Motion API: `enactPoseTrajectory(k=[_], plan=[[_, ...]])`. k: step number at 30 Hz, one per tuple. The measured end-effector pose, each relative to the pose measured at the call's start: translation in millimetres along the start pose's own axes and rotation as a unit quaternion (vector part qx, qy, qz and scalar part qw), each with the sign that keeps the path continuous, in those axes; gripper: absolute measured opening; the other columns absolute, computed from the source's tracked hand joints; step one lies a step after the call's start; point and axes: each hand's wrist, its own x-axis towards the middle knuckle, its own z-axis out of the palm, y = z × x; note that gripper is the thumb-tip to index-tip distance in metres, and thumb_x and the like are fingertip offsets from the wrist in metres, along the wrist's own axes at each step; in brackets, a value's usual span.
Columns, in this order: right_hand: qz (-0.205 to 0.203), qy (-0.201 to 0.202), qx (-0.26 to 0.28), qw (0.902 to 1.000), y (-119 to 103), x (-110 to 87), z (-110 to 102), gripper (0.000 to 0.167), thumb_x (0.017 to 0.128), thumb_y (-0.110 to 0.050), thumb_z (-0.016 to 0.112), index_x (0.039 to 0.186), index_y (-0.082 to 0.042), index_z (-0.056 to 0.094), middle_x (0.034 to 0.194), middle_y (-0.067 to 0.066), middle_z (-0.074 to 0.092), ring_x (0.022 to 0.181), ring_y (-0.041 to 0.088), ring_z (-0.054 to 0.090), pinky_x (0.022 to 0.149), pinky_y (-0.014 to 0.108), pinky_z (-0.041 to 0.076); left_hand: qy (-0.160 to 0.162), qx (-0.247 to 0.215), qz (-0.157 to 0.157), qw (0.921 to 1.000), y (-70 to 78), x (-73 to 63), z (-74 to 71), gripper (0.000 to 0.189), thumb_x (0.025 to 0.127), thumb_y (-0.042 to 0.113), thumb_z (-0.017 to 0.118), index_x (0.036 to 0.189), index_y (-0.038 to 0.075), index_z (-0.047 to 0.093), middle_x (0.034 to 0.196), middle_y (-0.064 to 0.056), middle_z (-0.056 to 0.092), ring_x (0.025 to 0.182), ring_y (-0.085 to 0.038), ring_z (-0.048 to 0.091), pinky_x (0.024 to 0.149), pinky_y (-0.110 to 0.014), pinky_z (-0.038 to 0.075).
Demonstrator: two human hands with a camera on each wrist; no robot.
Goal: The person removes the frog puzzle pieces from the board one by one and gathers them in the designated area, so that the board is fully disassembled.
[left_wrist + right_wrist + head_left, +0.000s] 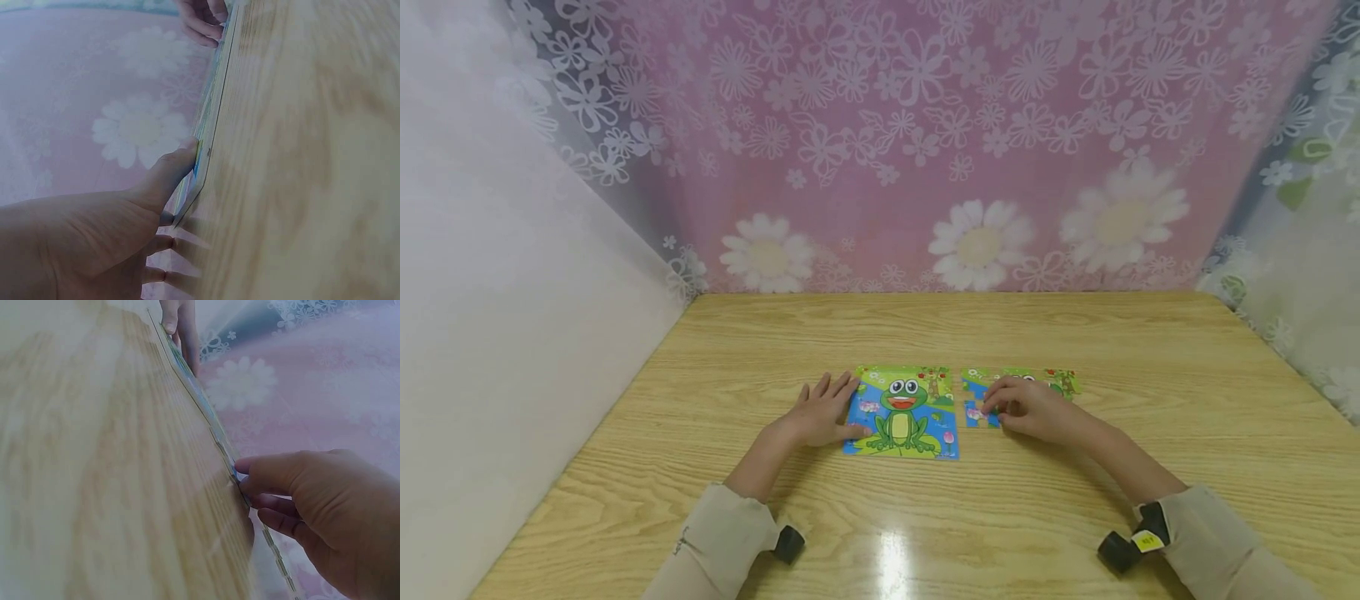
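Observation:
A square frog picture card (901, 417) lies flat on the table, green above and blue below. My left hand (823, 412) rests at its left edge with spread fingers; the thumb (178, 164) lies on the card's lower left corner. To the card's right is a partly assembled jigsaw puzzle (973, 376) of a similar picture. My right hand (1036, 408) pinches a blue puzzle piece (973, 414) with a pink flower, at the puzzle's left side below the top row. Thumb and fingertips meet at that piece's edge in the right wrist view. The right hand hides much of the puzzle.
The wood-grain table (895, 500) extends around the card and puzzle. A pink flowered backdrop (865, 167) stands along the far edge, with a white panel (512, 292) on the left. Dark wrist cameras (788, 545) sit at both cuffs.

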Motion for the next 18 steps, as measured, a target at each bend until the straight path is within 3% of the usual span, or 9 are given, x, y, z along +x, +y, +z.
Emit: enactPoseTrajectory(k=[10, 18], plan=[[-0.029, 0.026, 0.017, 0.9991, -4, 6.7, -1, 0.023, 0.082, 0.009, 0.06, 0.095, -0.009, 0.066, 0.104, 0.006, 0.058, 0.088, 0.02, 0.057, 0.068, 0.028, 0.051, 0.0, -0.003, 0.001, 1.0, 0.7, -1.0, -0.8, 0.087, 0.087, 0.052, 0.054, 0.148, 0.006, 0.012, 0.152, -0.013, 0.006, 0.135, -0.039, -0.001, 0.102, -0.059, 0.001], [0.003, 0.016, -0.01, 0.9998, -30, 28.6, 0, 0.02, 0.085, -0.004, 0.062, 0.104, -0.009, 0.066, 0.108, 0.002, 0.058, 0.087, 0.019, 0.054, 0.067, 0.032, 0.048, 0.001, -0.001, 0.0, 1.0, 0.9, -0.7, -1.6, 0.086, 0.087, 0.052, 0.055, 0.148, 0.005, 0.014, 0.151, -0.014, 0.008, 0.135, -0.039, 0.001, 0.102, -0.059, 0.002]])
